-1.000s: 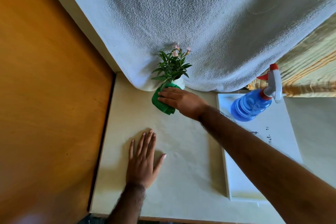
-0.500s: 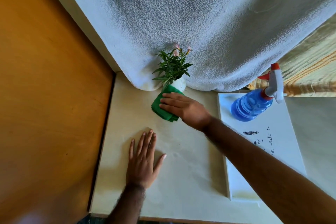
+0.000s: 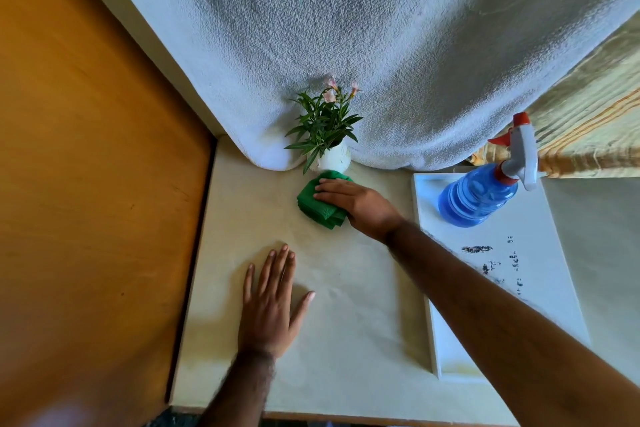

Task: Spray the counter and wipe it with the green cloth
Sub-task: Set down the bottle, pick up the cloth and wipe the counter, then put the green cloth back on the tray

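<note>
A folded green cloth lies on the cream counter, just in front of the plant pot. My right hand presses flat on the cloth, its fingers pointing left, and covers the cloth's right half. My left hand rests palm down on the counter nearer to me, fingers spread, holding nothing. The blue spray bottle with a white and red trigger stands on a white board at the right, apart from both hands.
A small white pot with a green flowering plant stands at the counter's back, touching the cloth. A white towel hangs behind it. An orange wooden panel borders the left. The white board carries dark smudges.
My right hand slid the green cloth a little toward me and to the right, then back up against the pot. My left hand has stayed in place.
</note>
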A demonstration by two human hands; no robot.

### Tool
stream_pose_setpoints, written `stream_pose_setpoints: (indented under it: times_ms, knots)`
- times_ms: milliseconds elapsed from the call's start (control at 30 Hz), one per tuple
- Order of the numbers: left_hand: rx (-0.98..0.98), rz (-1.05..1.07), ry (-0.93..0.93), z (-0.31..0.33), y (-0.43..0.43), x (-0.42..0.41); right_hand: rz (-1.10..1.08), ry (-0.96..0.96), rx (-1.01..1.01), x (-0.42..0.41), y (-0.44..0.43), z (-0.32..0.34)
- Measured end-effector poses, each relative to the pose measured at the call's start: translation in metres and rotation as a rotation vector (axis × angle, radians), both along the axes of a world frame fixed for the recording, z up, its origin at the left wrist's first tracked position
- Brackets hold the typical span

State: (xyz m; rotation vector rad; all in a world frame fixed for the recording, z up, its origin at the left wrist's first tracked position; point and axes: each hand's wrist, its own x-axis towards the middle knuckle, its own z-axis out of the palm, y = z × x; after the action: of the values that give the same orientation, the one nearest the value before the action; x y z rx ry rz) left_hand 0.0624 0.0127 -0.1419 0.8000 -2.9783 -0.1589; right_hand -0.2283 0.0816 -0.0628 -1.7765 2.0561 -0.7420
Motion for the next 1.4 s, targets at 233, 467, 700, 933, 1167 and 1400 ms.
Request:
stream_pose_setpoints:
  times_ms: [233,467,700,933,1167,1400]
  knots:
    - [0.016,0.006,0.014,-0.001,0.0,0.0,-0.158,-0.197,0.162,0.0,-0.01,0.001]
    - [0.027,0.003,0.009,0.001,-0.001,0.0,-0.146,-0.106,0.238,0.004,0.014,0.043]
    - [0.051,0.004,0.007,0.011,0.0,-0.003,-0.345,0.095,0.011,0.024,0.155,0.045]
    - [0.064,-0.005,0.004,0.017,0.003,-0.005,-0.641,0.286,0.04,0.026,0.261,-0.005]
    - [0.063,-0.006,-0.062,0.014,0.001,-0.004,-0.36,0.338,0.329,0.027,0.284,-0.03]
    - [0.149,-0.019,-0.257,0.031,0.005,-0.007,-0.325,0.384,0.332,0.037,0.272,-0.01]
